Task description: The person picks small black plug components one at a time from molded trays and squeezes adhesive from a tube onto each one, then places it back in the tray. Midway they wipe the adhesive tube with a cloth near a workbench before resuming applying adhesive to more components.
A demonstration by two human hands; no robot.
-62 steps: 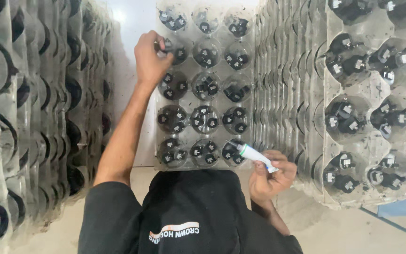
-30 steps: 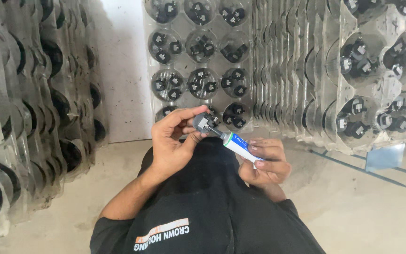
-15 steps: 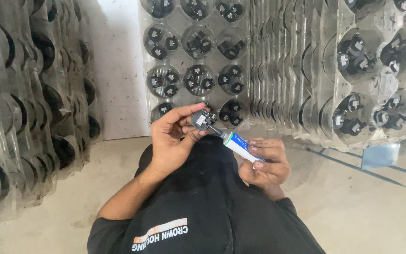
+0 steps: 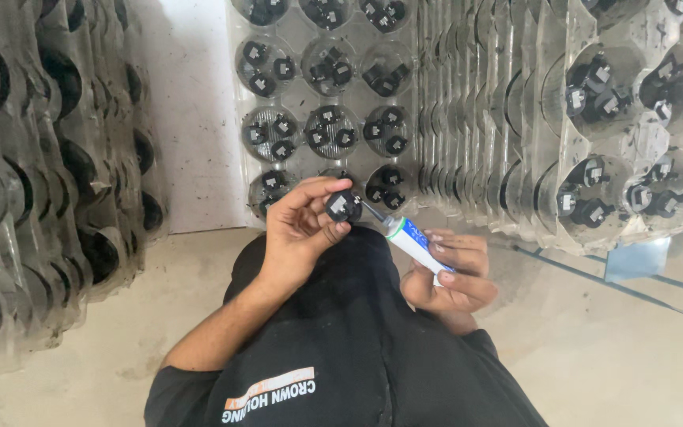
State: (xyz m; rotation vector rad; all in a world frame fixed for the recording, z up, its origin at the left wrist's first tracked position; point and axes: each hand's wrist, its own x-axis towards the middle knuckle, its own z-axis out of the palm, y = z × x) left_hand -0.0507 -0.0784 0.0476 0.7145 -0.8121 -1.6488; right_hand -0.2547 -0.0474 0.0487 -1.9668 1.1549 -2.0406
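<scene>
Stacked clear plastic trays (image 4: 330, 119) of small black parts wall the concrete floor, and just below them the left hand (image 4: 298, 229) pinches one black part (image 4: 344, 205) in its fingers while the right hand (image 4: 448, 277) grips a glue tube (image 4: 413, 239), nozzle touching the part, so gluing seems underway and steady aim matters.

Two seconds earlier the left hand (image 4: 302, 229) reached up to the clear tray (image 4: 326, 103) at the upper centre of the frame; it has since come down to the middle, now gripping a small black part (image 4: 343, 205). The right hand (image 4: 448, 273) has risen slightly from the lower right, bringing the nozzle of the white-and-blue tube (image 4: 409, 237) against that part. Over the last half second, hardly any shift.
</scene>
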